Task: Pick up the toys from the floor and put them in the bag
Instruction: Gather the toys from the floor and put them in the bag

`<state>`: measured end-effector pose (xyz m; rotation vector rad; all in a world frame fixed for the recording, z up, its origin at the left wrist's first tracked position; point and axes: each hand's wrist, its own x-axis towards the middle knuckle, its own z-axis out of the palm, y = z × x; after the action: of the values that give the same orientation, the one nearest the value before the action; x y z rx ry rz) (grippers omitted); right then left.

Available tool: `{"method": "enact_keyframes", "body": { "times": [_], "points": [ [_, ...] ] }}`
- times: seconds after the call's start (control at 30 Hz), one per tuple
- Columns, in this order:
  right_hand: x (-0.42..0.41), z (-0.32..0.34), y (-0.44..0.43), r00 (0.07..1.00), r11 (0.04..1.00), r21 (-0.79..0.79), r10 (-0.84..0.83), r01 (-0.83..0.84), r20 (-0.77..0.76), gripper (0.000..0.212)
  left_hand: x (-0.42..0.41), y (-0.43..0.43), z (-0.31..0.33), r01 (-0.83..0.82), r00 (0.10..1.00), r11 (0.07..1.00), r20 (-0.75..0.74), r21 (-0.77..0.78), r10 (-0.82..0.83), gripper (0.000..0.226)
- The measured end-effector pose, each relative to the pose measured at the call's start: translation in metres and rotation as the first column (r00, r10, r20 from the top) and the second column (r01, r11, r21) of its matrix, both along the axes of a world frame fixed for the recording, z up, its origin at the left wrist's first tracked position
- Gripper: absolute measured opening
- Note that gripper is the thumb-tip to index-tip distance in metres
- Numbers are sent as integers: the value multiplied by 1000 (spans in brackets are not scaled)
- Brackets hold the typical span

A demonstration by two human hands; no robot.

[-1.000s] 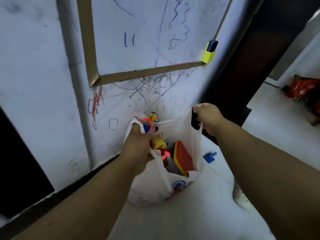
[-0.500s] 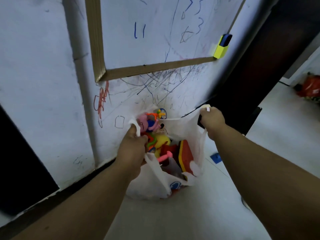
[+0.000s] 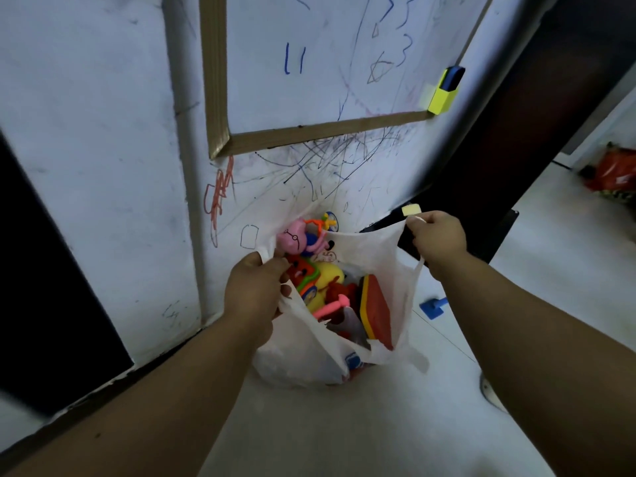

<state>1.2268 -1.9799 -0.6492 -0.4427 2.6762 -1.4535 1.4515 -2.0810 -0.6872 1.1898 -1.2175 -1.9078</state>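
Left grip point(image 3: 256, 287) and right grip point(image 3: 437, 239) hold the toy-filled bag point(image 3: 303, 359) open.

Thin white plastic bag point(image 3: 299, 356), semi-translucent and crinkled. Pink pig figure point(image 3: 292, 239), smooth glossy plastic. Flat red-and-yellow block point(image 3: 378, 304), matt and foam-like. Brown board frame point(image 3: 216, 80), matt; wood or cardboard, undetermined. Pale floor point(image 3: 344, 435), smooth tile with faint sheen. White wall point(image 3: 103, 149), matt paint.

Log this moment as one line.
bag: open | left hand: holds it | right hand: holds it | blue toy: on floor
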Motion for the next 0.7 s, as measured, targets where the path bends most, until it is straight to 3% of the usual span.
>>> {"method": "enact_keyframes", "body": {
  "times": [0.1, 0.2, 0.33, 0.5, 0.6, 0.7],
  "points": [
    [3, 5, 0, 1000, 999, -47, -19, 19, -2, 22, 6, -5, 1, 39, 995, 994, 93, -100, -30, 10],
    [12, 5, 0, 994, 989, 130, 80, -70, -76, 27, 15, -6, 2, 164, 971, 982, 190, -99, -143, 9],
    [36, 5, -2, 962, 934, 341, 186, -108, -203, 46, 26, -10, 2, 301, 946, 953, 132, -17, -296, 25],
    [90, 16, -3, 785, 887, 386, 420, -251, -455, 34, 42, -14, -5, 377, 920, 916, 171, -134, -354, 49],
    [129, 11, -3, 692, 821, 367, 567, -437, -447, 29, 62, -18, -26, 412, 881, 841, 389, -350, -270, 44],
    [165, -7, 2, 542, 690, 474, 724, -547, -428, 26, 84, -28, -64, 575, 748, 684, 628, -448, -217, 40]
  ]
}}
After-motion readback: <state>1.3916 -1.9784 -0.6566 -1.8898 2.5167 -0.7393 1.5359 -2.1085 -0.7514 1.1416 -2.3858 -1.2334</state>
